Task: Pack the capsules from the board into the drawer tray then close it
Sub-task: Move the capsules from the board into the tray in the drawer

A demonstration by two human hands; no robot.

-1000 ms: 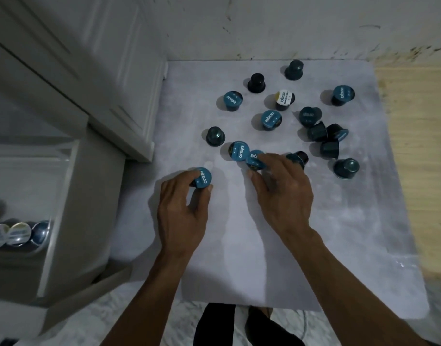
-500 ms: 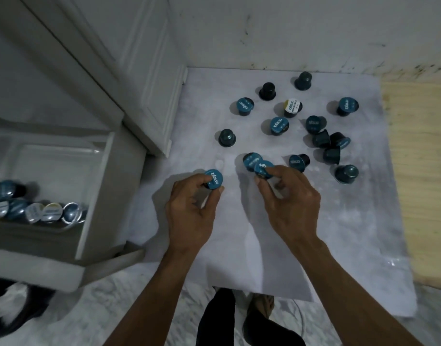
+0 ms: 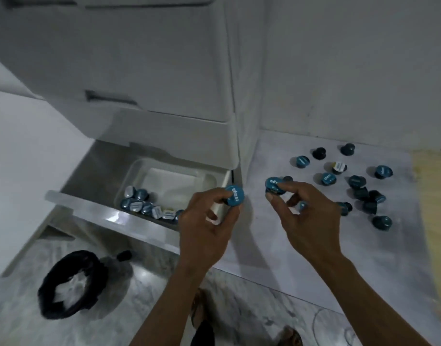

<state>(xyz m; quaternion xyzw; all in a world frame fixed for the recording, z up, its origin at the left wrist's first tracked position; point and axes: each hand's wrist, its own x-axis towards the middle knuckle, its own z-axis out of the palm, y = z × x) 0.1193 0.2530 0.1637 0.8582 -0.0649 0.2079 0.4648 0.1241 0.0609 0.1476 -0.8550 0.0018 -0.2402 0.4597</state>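
Head view, left hand [image 3: 209, 228] pinching capsule [image 3: 234, 195] (right [image 3: 304, 216] likewise)

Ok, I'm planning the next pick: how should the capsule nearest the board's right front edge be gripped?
That capsule stands alone, apart from the cluster. Come from above and pinch its round side wall with thumb and finger; its short cup shape gives opposite curved sides, and nothing crowds its front or right.

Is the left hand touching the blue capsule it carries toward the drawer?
Touching. The head view shows the left hand pinching the blue capsule between thumb and fingertips, with no gap, beside the open drawer.
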